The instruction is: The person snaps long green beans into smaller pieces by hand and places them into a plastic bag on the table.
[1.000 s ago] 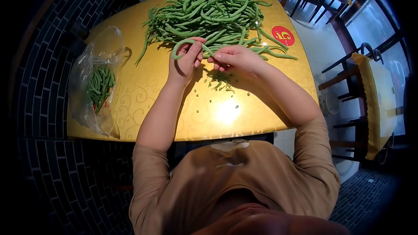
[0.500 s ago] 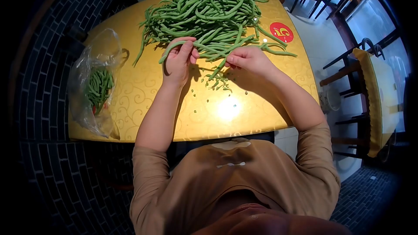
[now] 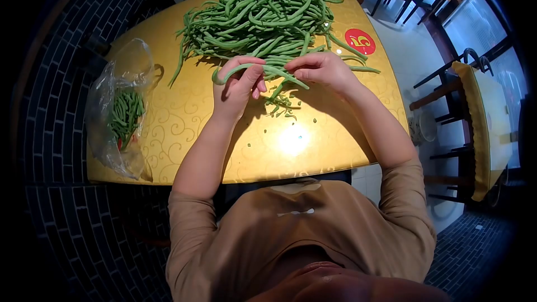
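Observation:
My left hand (image 3: 239,83) pinches a long green bean (image 3: 278,72) between thumb and fingers. One end of the bean curls over the hand, and the other points right, toward my right hand (image 3: 327,71). The right thumb and fingertips are slightly apart, beside the held bean and with nothing visible between them. Just beyond both hands lies a large heap of green beans (image 3: 257,19). Small bean trimmings (image 3: 283,104) are scattered on the table in front of the hands.
A clear plastic bag (image 3: 100,126) with a bundle of green beans (image 3: 127,113) stands at the left of the golden table (image 3: 179,134). A round red sticker (image 3: 359,41) marks the right side. Chairs and another table (image 3: 492,128) are farther right.
The bean in my left hand now slants down to the right. My right fingers have loosened and shifted slightly right and up; my left hand has moved a little toward me.

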`<action>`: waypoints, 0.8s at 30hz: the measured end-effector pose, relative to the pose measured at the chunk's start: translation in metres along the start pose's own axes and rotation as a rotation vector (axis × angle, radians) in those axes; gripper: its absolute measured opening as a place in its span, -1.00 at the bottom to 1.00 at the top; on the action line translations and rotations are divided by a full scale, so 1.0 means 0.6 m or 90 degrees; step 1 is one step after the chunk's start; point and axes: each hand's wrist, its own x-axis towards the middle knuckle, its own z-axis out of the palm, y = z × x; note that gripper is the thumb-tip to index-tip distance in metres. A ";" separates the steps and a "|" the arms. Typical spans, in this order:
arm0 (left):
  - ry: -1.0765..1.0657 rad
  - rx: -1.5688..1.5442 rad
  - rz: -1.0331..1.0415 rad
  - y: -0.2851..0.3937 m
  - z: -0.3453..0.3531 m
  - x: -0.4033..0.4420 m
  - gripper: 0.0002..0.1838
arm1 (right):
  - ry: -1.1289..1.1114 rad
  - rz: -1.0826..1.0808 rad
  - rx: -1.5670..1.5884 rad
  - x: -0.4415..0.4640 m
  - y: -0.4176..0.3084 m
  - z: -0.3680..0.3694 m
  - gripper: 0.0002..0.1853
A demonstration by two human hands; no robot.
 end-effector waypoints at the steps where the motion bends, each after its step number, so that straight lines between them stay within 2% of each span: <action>1: -0.021 -0.018 -0.030 -0.003 0.001 0.000 -0.83 | 0.011 -0.011 -0.053 0.001 0.006 0.003 -0.76; 4: -0.034 0.065 -0.098 -0.015 0.012 -0.005 -0.85 | 0.038 -0.061 -0.171 -0.003 0.008 0.009 -0.76; 7: -0.046 0.108 -0.139 -0.017 0.027 -0.010 -0.87 | -0.111 0.011 -0.151 -0.012 -0.003 0.021 -0.72; 8: -0.051 0.099 -0.145 -0.020 0.026 -0.010 -0.87 | -0.118 -0.004 -0.165 -0.016 -0.004 0.028 -0.69; 10: -0.032 0.087 -0.159 -0.021 0.024 -0.008 -0.88 | -0.096 -0.040 -0.198 -0.016 -0.007 0.029 -0.70; 13: -0.016 -0.055 -0.101 -0.031 0.011 0.001 -0.86 | -0.088 -0.072 -0.228 -0.012 0.003 0.028 -0.73; 20: -0.028 0.055 -0.127 -0.024 0.020 0.000 -0.85 | -0.028 0.012 -0.187 -0.014 0.007 0.041 -0.75; 24: -0.049 0.058 -0.166 -0.023 0.012 0.000 -0.83 | -0.036 -0.163 -0.407 -0.017 0.006 0.041 -0.76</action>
